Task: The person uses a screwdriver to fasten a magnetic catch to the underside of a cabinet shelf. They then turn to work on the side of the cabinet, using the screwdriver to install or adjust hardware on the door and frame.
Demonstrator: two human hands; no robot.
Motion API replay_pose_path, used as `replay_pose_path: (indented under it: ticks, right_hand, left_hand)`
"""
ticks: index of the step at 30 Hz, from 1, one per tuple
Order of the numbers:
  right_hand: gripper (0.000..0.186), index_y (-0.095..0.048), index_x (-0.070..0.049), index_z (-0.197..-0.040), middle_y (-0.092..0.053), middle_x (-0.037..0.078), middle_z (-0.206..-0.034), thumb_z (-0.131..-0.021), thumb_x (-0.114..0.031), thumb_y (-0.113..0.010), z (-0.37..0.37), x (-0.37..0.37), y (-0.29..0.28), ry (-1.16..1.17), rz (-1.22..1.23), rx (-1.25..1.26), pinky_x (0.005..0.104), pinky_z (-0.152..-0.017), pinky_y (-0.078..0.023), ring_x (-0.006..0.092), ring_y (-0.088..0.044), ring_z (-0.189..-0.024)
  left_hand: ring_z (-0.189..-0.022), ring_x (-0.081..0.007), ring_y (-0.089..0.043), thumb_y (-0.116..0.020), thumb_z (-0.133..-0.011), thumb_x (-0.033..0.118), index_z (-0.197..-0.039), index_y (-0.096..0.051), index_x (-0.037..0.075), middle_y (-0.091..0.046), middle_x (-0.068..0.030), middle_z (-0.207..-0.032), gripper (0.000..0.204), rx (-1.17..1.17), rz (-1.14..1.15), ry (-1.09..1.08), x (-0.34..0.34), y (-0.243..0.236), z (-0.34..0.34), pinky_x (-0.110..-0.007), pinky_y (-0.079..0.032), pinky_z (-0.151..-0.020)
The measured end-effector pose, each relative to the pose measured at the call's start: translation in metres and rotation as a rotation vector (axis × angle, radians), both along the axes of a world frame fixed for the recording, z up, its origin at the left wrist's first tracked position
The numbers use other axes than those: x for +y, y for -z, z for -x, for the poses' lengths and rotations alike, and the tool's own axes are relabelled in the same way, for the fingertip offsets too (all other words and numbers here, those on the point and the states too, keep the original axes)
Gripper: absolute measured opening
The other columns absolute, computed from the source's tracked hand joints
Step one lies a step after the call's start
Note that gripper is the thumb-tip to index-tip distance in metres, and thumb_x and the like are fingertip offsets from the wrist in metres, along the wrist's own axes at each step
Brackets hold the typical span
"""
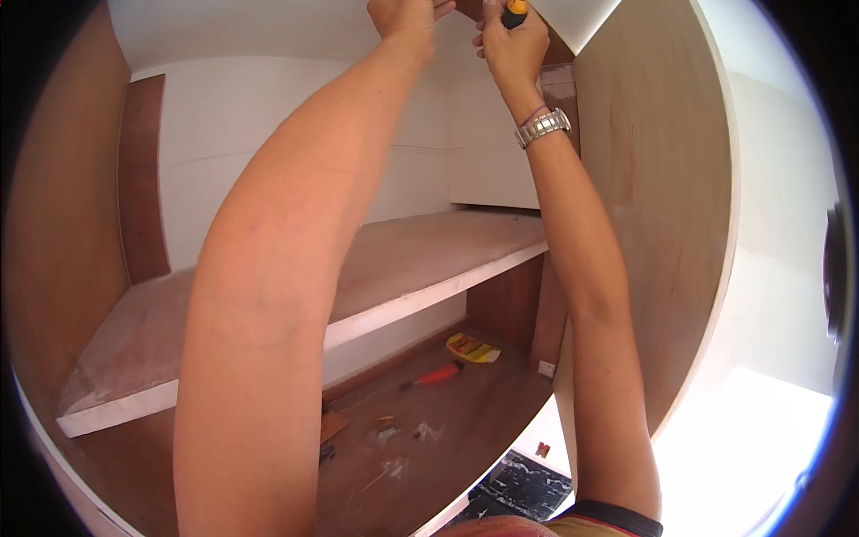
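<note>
Both my arms reach up into a wooden cabinet, toward its upper right part. My left hand (pixel 403 16) is at the top edge of the view; only its lower part and some fingertips show, and whatever it touches is cut off. Just right of it, my right hand (pixel 519 49) is closed around a screwdriver (pixel 514 14) with a yellow and black handle. The screwdriver's far end is out of view. Near both hands is a brown wooden strip (pixel 557 46) by the upper right corner of the cabinet.
Below my arms runs a brown shelf (pixel 429 255) with a pale front edge. On the lower board lie a red-handled tool (pixel 437 375), a yellow packet (pixel 473 348) and scraps of clear plastic (pixel 394 467). A wooden side panel or door (pixel 658 179) stands close to my right arm.
</note>
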State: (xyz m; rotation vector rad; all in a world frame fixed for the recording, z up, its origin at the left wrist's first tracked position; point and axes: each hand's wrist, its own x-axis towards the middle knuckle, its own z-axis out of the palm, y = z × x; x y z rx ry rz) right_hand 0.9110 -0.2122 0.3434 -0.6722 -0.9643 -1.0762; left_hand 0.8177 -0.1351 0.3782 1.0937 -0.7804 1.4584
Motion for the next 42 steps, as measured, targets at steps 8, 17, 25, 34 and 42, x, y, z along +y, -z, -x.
replay_pose_path:
  ticks: [8,17,25,34,42]
  right_hand:
    - [0.044,-0.052,0.005,-0.12,-0.065,0.015,-0.076,-0.096,-0.031,-0.06,0.001,-0.023,0.072,0.039,0.406,0.088,0.0399,-0.058,-0.052,0.0276,-0.065,-0.063]
    - [0.041,-0.054,0.006,-0.128,-0.061,0.011,-0.073,-0.101,-0.025,-0.055,0.012,-0.024,0.136,-0.154,0.516,0.069,0.0336,-0.045,-0.047,0.0177,-0.061,-0.051]
    - [0.037,-0.056,0.004,-0.128,-0.069,0.022,-0.087,-0.101,-0.021,-0.054,0.007,0.001,0.134,-0.077,0.33,0.007,0.0468,-0.077,-0.053,0.0361,-0.069,-0.081]
    - [0.04,-0.057,0.005,-0.127,-0.067,0.015,-0.077,-0.104,-0.026,-0.051,0.025,-0.006,0.134,-0.308,0.364,0.103,0.0381,-0.051,-0.054,0.0249,-0.066,-0.059]
    - [0.04,-0.06,0.003,-0.123,-0.063,0.009,-0.067,-0.103,-0.03,-0.051,0.026,-0.015,0.131,-0.339,0.35,0.166,0.0343,-0.046,-0.053,0.0196,-0.063,-0.053]
  left_hand:
    - [-0.075,-0.0234,-0.069,-0.055,-0.102,0.02,-0.1,-0.063,0.0,-0.067,-0.0134,-0.09,0.021,0.46,-0.406,-0.484,0.036,-0.011,0.003,-0.037,-0.06,-0.072]
    - [-0.099,-0.0303,-0.067,-0.055,-0.103,0.014,-0.115,-0.061,-0.004,-0.065,-0.015,-0.104,0.022,0.629,-0.47,-0.258,0.031,-0.008,0.012,-0.045,-0.058,-0.097]
    - [-0.105,-0.0334,-0.064,-0.048,-0.105,0.013,-0.117,-0.055,-0.004,-0.061,-0.017,-0.106,0.021,0.598,-0.303,-0.043,0.003,0.007,-0.021,-0.048,-0.055,-0.102]
    - [-0.102,-0.0325,-0.066,-0.046,-0.105,0.012,-0.109,-0.058,-0.004,-0.063,-0.0181,-0.105,0.02,0.482,-0.183,0.047,-0.011,0.013,-0.027,-0.046,-0.057,-0.099]
    - [-0.081,-0.0253,-0.068,-0.048,-0.105,0.013,-0.104,-0.06,-0.001,-0.067,-0.0138,-0.092,0.019,0.455,-0.069,0.013,-0.014,0.016,-0.035,-0.035,-0.06,-0.072]
